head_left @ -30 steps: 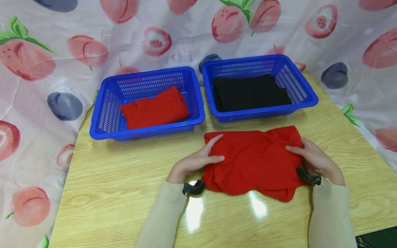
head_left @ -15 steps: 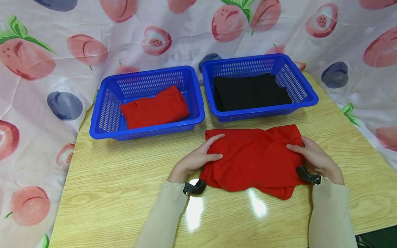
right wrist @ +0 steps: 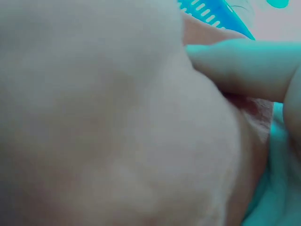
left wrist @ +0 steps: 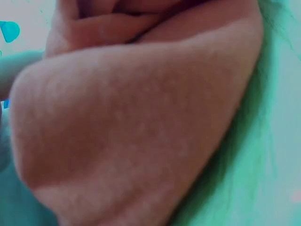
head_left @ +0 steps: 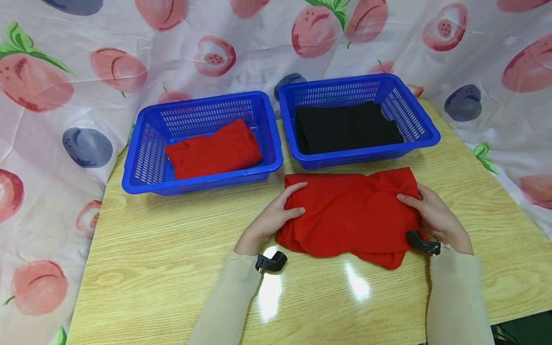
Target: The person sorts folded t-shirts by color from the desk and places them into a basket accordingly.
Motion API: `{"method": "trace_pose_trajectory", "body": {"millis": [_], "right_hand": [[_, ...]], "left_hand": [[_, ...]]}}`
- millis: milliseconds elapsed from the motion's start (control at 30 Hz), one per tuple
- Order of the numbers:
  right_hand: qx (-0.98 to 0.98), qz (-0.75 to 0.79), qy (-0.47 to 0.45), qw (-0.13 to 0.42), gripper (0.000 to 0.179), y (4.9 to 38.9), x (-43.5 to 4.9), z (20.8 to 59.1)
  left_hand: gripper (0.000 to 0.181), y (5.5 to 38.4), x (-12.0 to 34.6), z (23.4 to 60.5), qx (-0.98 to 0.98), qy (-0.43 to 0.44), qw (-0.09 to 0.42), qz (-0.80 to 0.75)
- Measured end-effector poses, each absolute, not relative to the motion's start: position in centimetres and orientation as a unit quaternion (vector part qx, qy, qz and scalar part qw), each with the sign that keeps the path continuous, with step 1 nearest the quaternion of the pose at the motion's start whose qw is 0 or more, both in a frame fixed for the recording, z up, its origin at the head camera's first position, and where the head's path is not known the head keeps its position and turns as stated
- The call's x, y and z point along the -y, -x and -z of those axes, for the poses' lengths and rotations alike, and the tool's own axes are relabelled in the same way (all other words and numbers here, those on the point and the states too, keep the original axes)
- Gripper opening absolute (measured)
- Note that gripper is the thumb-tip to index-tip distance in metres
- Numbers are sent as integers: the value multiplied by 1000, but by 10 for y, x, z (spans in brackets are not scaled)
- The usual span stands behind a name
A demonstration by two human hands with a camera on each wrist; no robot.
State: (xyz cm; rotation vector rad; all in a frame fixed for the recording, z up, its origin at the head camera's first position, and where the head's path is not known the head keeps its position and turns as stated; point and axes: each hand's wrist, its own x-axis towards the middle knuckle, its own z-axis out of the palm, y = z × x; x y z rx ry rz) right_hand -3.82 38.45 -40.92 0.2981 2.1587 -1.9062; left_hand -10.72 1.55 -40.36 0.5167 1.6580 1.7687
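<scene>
A folded red cloth (head_left: 345, 213), soft and rumpled like a garment, lies on the table in front of the person. At its left end the left hand (head_left: 273, 218) grips it, thumb and a finger spread over the top. The right hand (head_left: 437, 215) holds the opposite end with the thumb on top; its other fingers are mostly hidden at the edge. Both wrist views are colour-shifted. In the left wrist view, a fold of the cloth (left wrist: 131, 117) fills most of the picture. Blurred cloth (right wrist: 117, 117) covers much of the right wrist view, beside a finger (right wrist: 244, 66).
Behind the cloth stand two blue plastic baskets. The left basket (head_left: 129, 167) contains another folded red cloth (head_left: 215, 151); the right basket (head_left: 427, 132) contains a folded black cloth (head_left: 347, 129). A fruit-print curtain (head_left: 258, 48) hangs behind the wooden table (head_left: 172, 268).
The red cloth has shifted slightly away from the person, toward the baskets, with both hands staying on its ends. The baskets and their contents have not moved.
</scene>
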Motion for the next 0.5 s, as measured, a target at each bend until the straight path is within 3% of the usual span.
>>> {"method": "trace_pose_trajectory", "body": {"millis": [500], "right_hand": [[-672, 726, -118, 83, 41, 41, -376, 409]], "left_hand": [[53, 113, -17, 424, -618, -199, 313, -693]]}}
